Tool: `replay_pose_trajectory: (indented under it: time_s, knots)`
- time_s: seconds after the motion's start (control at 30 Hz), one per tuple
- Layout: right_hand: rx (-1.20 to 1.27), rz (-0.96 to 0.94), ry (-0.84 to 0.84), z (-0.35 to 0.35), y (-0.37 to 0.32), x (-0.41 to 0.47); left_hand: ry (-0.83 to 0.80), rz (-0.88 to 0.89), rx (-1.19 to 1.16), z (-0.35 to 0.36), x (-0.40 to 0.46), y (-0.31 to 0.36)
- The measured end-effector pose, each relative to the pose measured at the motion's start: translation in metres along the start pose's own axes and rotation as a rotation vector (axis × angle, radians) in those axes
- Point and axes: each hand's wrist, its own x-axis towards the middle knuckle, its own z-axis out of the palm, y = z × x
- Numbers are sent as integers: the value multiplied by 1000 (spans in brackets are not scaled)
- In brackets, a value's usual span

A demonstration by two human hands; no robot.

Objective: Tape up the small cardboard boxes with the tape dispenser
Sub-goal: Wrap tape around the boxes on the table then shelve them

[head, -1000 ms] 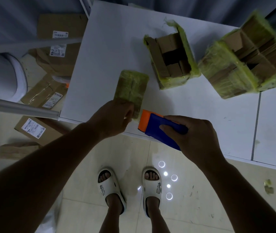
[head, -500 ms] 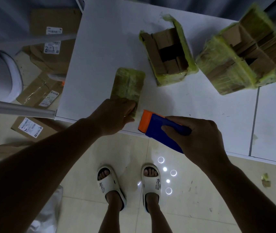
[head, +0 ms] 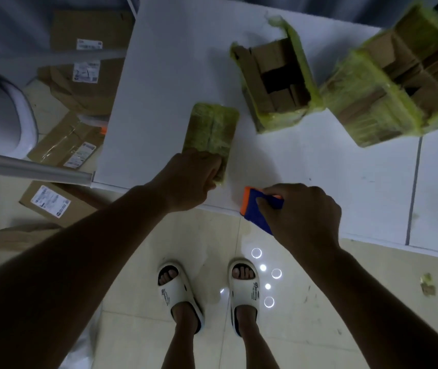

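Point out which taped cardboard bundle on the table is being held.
The small flat bundle nearest the table edge; the left hand grips it. The two bigger bundles sit untouched.

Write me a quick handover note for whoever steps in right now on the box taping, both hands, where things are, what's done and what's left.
Left hand grips the near end of the small taped box, which lies flat near the front edge of the white table.
Right hand holds the blue and orange tape dispenser at the table edge, apart from that box.
Done: that box already looks fully wrapped in yellowish tape.
Left: the open-topped box and the bundle of boxes behind it show bare cardboard; whether they need more tape is unclear.
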Motion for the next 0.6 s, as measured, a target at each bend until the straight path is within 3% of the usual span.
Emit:
replay_pose_trajectory:
  time_s: [0.27,0.6]
  knots:
    - [144,-20,118,-11,-10,3,73,-39,-90,1,1,7]
    - [216,7,173,-19,1,-6,243,-107,11,16,3,14]
